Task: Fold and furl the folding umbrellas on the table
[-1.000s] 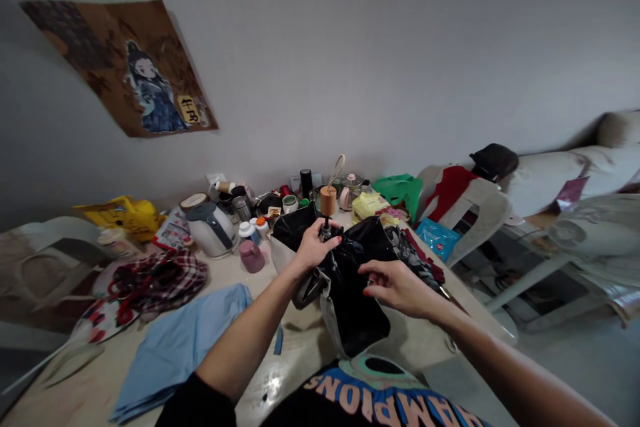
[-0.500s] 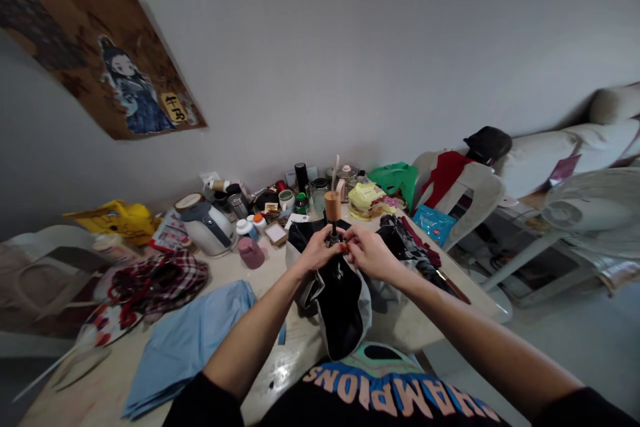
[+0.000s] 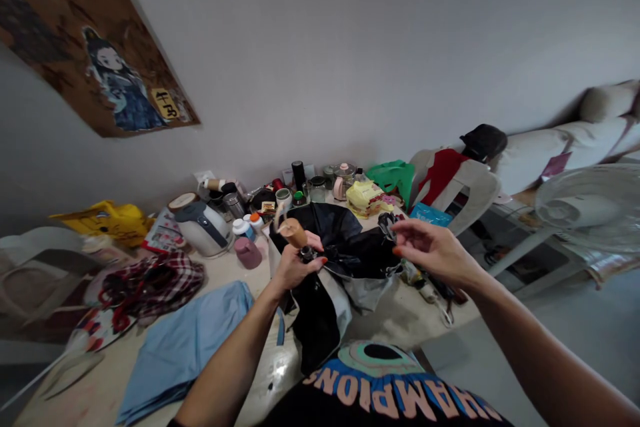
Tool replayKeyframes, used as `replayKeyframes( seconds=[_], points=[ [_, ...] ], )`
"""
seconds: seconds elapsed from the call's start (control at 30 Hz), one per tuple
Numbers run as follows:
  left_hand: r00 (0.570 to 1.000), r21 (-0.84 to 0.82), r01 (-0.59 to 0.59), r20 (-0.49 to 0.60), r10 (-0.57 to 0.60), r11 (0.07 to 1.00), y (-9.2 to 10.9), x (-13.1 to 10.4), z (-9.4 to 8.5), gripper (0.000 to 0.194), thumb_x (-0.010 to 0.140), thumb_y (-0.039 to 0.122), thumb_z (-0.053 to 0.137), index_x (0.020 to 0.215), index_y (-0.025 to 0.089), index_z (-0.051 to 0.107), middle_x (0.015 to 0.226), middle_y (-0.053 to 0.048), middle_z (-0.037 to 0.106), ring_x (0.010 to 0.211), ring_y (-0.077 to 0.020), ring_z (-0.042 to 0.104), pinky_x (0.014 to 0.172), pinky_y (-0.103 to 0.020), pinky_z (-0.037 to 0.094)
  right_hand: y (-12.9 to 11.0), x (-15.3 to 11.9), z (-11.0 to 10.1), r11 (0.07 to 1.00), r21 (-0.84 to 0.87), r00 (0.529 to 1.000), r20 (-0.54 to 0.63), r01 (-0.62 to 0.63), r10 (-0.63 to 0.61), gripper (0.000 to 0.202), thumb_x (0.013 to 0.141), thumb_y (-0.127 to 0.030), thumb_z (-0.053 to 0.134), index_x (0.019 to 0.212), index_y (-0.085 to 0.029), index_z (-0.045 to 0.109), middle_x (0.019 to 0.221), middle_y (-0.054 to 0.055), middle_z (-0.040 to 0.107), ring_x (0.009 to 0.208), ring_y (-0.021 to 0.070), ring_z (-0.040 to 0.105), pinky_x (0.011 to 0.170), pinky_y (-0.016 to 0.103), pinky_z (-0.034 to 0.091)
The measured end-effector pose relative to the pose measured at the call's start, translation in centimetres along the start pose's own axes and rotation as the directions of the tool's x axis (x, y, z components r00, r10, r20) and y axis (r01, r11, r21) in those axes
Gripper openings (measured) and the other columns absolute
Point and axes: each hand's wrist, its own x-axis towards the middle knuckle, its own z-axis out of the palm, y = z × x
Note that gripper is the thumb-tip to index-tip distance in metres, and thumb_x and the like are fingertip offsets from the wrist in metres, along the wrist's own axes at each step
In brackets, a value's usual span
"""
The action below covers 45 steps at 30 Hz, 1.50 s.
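An umbrella (image 3: 345, 233) with a black inside and a pale grey outside lies loosely spread, its folds hanging over the table's front. My left hand (image 3: 297, 263) is closed round its shaft just below the wooden handle (image 3: 293, 232), which tilts up and to the left with a pale wrist strap on its end. On the right, my right hand (image 3: 433, 250) has thumb and fingers bent together at the canopy's outer edge. Exactly what lies between those fingertips is hard to see. One black panel (image 3: 315, 320) hangs toward my shirt.
Left on the table (image 3: 270, 353) lie a folded light blue cloth (image 3: 193, 347) and a plaid cloth (image 3: 160, 287). Behind stand a kettle (image 3: 204, 228), a pink cup (image 3: 248, 253) and several bottles and jars. A fan (image 3: 575, 207) stands at the right.
My right hand has moved away from the handle to the right, and the canopy has spread that way. The handle, upright before, now leans left in my left hand.
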Motion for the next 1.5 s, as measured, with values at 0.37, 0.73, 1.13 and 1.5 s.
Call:
replayKeyframes(
  seconds=[0.37, 0.73, 1.13, 1.5],
  points=[
    [0.994, 0.031, -0.099, 0.053, 0.097, 0.995, 3.1, -0.2, -1.7, 0.015, 0.077, 0.028, 0.073, 0.084, 0.019, 0.062, 0.090, -0.003, 0.059, 0.083, -0.0158, 0.057, 0.078, -0.031, 0.045, -1.0, -3.4, 3.3, 0.988, -0.044, 0.968, 0.211, 0.151, -0.139, 0.018, 0.086, -0.022, 0.058, 0.102, -0.017, 0.065, 0.074, 0.001, 0.059, 0.061, 0.0104, 0.052, 0.056, 0.023, 0.041],
    [0.995, 0.041, -0.098, -0.017, 0.099, 0.994, 3.8, -0.6, -2.0, 0.014, 0.076, 0.027, 0.072, 0.084, 0.019, 0.062, 0.090, -0.004, 0.059, 0.082, -0.0160, 0.057, 0.076, -0.031, 0.045, -1.9, -3.6, 2.7, 0.946, 0.033, 0.868, 0.388, 0.324, -0.311, 0.016, 0.090, -0.021, 0.057, 0.100, -0.017, 0.068, 0.087, 0.006, 0.062, 0.080, 0.0142, 0.058, 0.071, 0.026, 0.046],
    [0.997, -0.003, -0.036, 0.067, 0.036, 0.999, 4.5, -0.1, 0.6, 0.018, 0.075, 0.030, 0.073, 0.088, 0.020, 0.066, 0.090, -0.004, 0.059, 0.086, -0.0176, 0.057, 0.080, -0.033, 0.046, -2.9, -0.6, 8.2, 0.974, 0.002, 0.973, 0.053, 0.226, -0.226, 0.010, 0.084, -0.013, 0.054, 0.092, -0.018, 0.058, 0.079, 0.001, 0.064, 0.067, 0.0121, 0.057, 0.063, 0.024, 0.045],
    [0.998, -0.099, 0.003, 0.065, 0.003, 0.995, 3.2, -0.6, 2.0, 0.019, 0.074, 0.030, 0.074, 0.085, 0.019, 0.063, 0.092, -0.004, 0.059, 0.088, -0.0183, 0.058, 0.079, -0.032, 0.046, -4.2, -0.6, 8.7, 0.942, 0.044, 0.938, 0.093, 0.332, -0.335, 0.047, 0.081, -0.007, 0.050, 0.126, -0.017, 0.042, 0.109, 0.011, 0.061, 0.093, 0.0179, 0.062, 0.081, 0.032, 0.052]
  ],
)
